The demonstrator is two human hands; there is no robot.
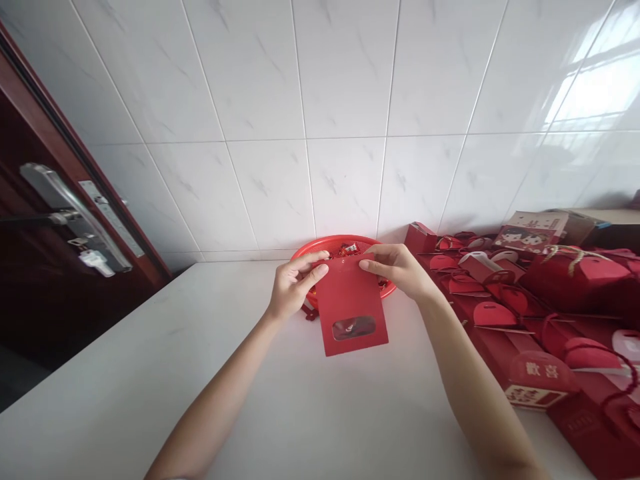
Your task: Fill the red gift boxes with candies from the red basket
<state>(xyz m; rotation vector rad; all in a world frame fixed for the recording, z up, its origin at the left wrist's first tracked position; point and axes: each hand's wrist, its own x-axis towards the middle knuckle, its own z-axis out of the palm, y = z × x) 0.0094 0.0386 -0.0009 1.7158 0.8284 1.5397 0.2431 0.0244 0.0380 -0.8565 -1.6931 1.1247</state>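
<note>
Between my two hands hangs a flat red paper gift bag (pixel 350 293) with a clear oval window near its lower edge. My left hand (pixel 295 280) pinches its upper left corner between thumb and fingers. At the upper right corner, my right hand (pixel 400 267) grips it the same way, thumb on the near face. Just behind the bag stands a red plastic basket (pixel 333 241) holding small wrapped pieces, partly hidden by the bag and hands. A dark red strip (pixel 311 312) shows beside the basket, below my left hand; its kind I cannot make out.
Many red gift boxes (pixel 535 360) crowd the right side of the white table (pixel 240 413), some with cord handles. A card with cartoon figures (pixel 527 237) lies on top of them. White wall tiles (pixel 345 187) rise behind. A dark red door with a metal handle (pixel 75 213) is at left.
</note>
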